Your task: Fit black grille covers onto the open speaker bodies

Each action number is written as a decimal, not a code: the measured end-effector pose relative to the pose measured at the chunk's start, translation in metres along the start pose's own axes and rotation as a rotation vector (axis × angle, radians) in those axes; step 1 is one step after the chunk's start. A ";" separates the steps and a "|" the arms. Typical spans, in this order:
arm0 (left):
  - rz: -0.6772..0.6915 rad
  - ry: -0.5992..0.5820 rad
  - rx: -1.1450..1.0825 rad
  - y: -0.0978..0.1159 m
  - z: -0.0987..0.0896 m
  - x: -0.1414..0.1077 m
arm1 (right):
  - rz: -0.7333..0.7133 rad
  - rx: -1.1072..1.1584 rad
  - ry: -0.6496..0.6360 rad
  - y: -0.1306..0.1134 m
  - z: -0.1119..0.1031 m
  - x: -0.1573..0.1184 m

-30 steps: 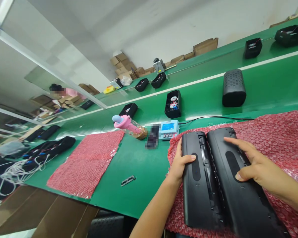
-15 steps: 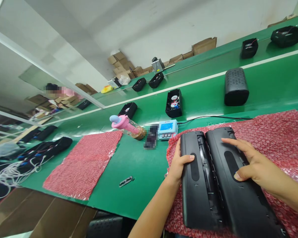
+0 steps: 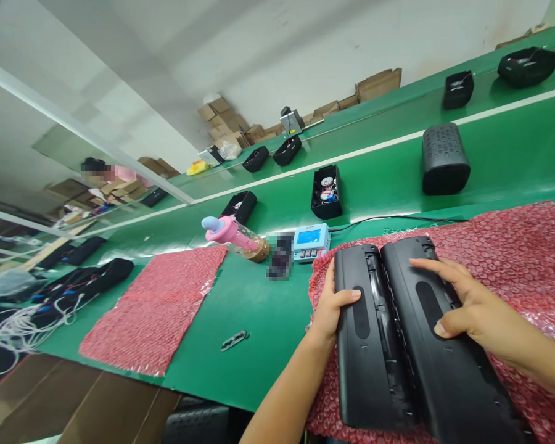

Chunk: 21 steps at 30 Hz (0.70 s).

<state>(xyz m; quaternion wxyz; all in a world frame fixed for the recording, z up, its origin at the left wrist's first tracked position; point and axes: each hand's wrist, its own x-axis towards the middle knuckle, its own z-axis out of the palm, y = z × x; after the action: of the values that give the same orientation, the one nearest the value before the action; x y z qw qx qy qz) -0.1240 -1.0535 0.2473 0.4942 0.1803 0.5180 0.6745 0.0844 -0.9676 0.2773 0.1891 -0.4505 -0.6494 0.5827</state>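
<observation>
Two long black plastic speaker housings [image 3: 372,364] lie side by side on the red bubble wrap at the lower right, a narrow gap between their facing edges. My left hand [image 3: 332,305] grips the left one by its outer side, thumb over its oval black pad. On the right housing [image 3: 460,370], my right hand [image 3: 467,302] has its thumb by the oval pad and its index finger stretched along the upper part; its other fingers are partly hidden. Dark parts show in the gap, too unclear to name. Under both housings spreads the bubble wrap [image 3: 522,246].
Left of the wrap stand a blue-white device with a screen [image 3: 311,242], a blurred dark object [image 3: 281,256] and a pink-lidded bottle [image 3: 240,237]. A small grey strip [image 3: 234,340] lies on the green table. Beyond sit an open housing [image 3: 326,191] and a grey speaker [image 3: 445,159].
Both hands and the two housings keep nearly the same pose. Behind them, the open housing and the grey speaker have shifted slightly right, while the farther row appears slightly left.
</observation>
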 end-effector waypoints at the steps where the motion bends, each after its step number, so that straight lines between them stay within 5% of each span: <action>1: 0.000 0.002 -0.001 0.000 0.000 0.000 | 0.002 0.003 -0.002 0.000 0.000 0.000; 21: -0.015 -0.018 0.021 0.002 0.001 -0.002 | 0.027 -0.010 -0.025 -0.003 0.000 0.000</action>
<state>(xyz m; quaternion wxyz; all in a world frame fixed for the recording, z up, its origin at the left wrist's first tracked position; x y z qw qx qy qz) -0.1232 -1.0546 0.2497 0.5018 0.1875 0.5218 0.6639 0.0838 -0.9673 0.2806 0.1707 -0.4527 -0.6486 0.5876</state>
